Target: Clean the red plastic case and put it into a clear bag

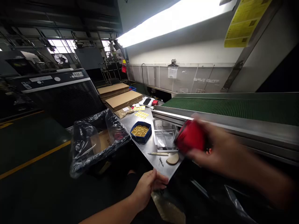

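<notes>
A red, dark-edged object (192, 137), too smeared by motion to name, is gripped by my right hand (215, 146) above the right side of the metal table (163, 169). My left hand (149, 186) is at the table's front corner, thumb and fingers pressed together; whatever they hold, if anything, is hidden. Just beyond it lie small tweezers (161, 161), a rounded tan piece (173, 159) and a pen-like stick (158, 153). Farther back stand a blue bin (141, 140) of small gold-coloured parts (140, 131) and a clear tray (165, 138) with plastic bags.
A box lined with clear plastic (79, 149) stands left of the table. Stacked cardboard (123, 99), a bag of gold-coloured parts (124, 112) and yellow label sheets (141, 115) lie at the back. The green conveyor belt (210, 107) runs along the right.
</notes>
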Motion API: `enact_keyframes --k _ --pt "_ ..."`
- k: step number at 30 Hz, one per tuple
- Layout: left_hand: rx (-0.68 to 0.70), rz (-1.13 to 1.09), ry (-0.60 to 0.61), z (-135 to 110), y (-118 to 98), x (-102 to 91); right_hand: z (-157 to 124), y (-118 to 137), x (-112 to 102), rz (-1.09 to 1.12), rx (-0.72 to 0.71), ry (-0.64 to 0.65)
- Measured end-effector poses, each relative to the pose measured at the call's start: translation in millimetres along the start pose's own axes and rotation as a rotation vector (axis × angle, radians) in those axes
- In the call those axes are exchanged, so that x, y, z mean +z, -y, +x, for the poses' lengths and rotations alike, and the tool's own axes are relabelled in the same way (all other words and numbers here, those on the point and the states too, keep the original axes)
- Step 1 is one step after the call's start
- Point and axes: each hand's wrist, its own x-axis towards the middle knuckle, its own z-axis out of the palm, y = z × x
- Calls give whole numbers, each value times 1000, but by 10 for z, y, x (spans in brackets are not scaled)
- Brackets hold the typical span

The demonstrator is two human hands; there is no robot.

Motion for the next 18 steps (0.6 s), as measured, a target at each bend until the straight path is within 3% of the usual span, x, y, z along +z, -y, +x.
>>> enact_keyframes --k 2,4,7,9,11,13,14,16,18 --pt "-81 -309 128 -3 -107 86 -328 267 553 50 -107 267" --pt "-183 -516 242 -59 -159 79 -631 446 1019 116 -152 395" --pt "-295 -632 247 -150 -146 -87 -898 441 1397 216 -105 524" --pt "-305 -605 167 -171 -111 -253 -956 227 1524 325 -12 535" --pt "-296 -544 77 -160 -96 -416 -966 -125 1676 390 222 337" --pt "-278 -491 14 -133 -121 -546 -959 -529 1892 321 575 -13" --pt "-267 -476 -8 -122 -150 -596 -956 -716 2012 269 708 -121" --pt "-257 -458 -35 -109 -226 -671 -964 -1007 2233 209 885 -237" --pt "-261 -453 -39 -110 -307 -735 -1006 -1166 2387 218 979 -263"
